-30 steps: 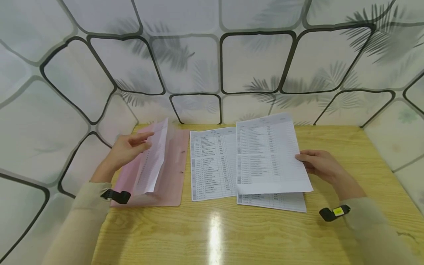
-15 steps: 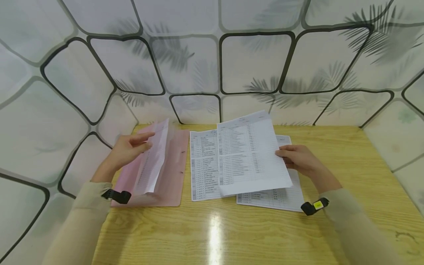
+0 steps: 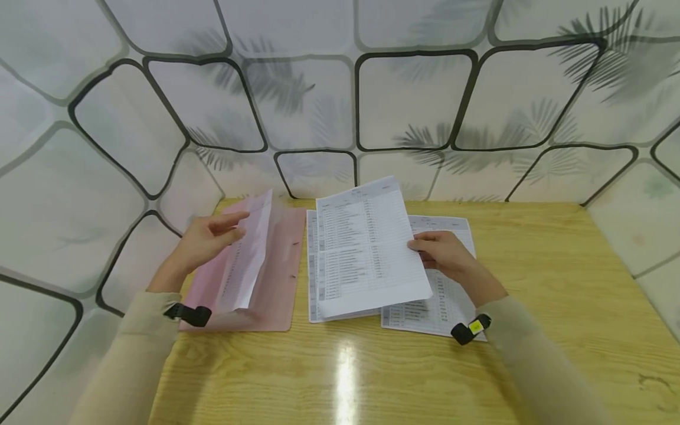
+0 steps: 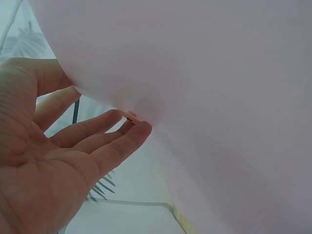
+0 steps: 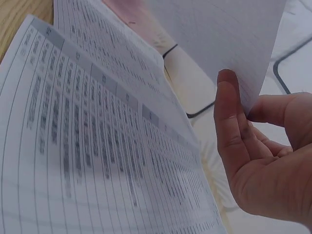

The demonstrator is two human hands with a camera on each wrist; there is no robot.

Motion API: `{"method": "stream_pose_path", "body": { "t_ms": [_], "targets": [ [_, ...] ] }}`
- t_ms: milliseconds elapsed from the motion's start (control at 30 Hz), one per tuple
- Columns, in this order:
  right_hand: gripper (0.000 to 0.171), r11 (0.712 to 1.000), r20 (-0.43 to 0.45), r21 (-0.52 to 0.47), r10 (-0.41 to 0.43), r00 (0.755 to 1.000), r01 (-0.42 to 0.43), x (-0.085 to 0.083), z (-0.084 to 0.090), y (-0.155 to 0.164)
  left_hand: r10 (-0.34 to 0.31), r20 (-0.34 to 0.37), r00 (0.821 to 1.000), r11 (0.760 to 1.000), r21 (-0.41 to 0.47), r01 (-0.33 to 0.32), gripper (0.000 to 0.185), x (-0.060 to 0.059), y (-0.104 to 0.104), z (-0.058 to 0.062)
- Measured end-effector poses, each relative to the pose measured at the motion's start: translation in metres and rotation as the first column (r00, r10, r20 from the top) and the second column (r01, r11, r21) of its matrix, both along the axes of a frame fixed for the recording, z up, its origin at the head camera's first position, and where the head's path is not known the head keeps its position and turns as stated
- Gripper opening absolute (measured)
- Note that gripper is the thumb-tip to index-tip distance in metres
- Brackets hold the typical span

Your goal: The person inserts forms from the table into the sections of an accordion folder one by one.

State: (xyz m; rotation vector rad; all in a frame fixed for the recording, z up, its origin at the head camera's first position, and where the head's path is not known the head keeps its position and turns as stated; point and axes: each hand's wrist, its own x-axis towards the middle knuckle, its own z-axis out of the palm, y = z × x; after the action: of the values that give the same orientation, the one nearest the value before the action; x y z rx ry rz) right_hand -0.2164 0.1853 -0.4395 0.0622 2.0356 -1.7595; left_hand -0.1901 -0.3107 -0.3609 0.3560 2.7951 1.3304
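Note:
My right hand [image 3: 443,254] pinches the right edge of a printed sheet [image 3: 372,248], thumb on one face and fingers on the other. The sheet hangs tilted over a second printed sheet [image 3: 313,271], overlapping it in the head view. Under my right wrist lies another printed sheet [image 3: 451,289], whose table rows fill the right wrist view [image 5: 97,126]. At left, a pink folder [image 3: 281,277] lies spread. My left hand [image 3: 207,242] holds the edge of a raised folder page [image 4: 204,97] between thumb and fingers; a printed paper [image 3: 247,260] stands up with it.
A wood-grain table [image 3: 297,372] carries everything, its back edge against a patterned cloth wall [image 3: 409,100]. More of this cloth rises at left, close to my left arm. Each wrist wears a black strap with a small camera, the left camera [image 3: 196,316] near the folder.
My right hand has carried its printed sheet leftward, from over the right-hand sheet to over the middle one, uncovering the right-hand sheet. My left hand and the raised folder page stay in place.

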Motion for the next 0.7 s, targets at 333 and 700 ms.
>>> {"method": "stream_pose_path", "body": {
  "t_ms": [333,700],
  "targets": [
    [0.057,0.999,-0.008,-0.052,0.011,1.000,-0.011,-0.004,0.003,-0.032,-0.001,0.000,1.000,1.000,0.010,0.001,0.045,0.002,0.000,0.000],
    [0.056,0.998,0.005,-0.060,0.007,1.000,-0.007,-0.006,0.006,-0.059,0.011,0.010,1.000,1.000,0.007,-0.011,0.046,0.002,0.000,0.000]
  ]
}}
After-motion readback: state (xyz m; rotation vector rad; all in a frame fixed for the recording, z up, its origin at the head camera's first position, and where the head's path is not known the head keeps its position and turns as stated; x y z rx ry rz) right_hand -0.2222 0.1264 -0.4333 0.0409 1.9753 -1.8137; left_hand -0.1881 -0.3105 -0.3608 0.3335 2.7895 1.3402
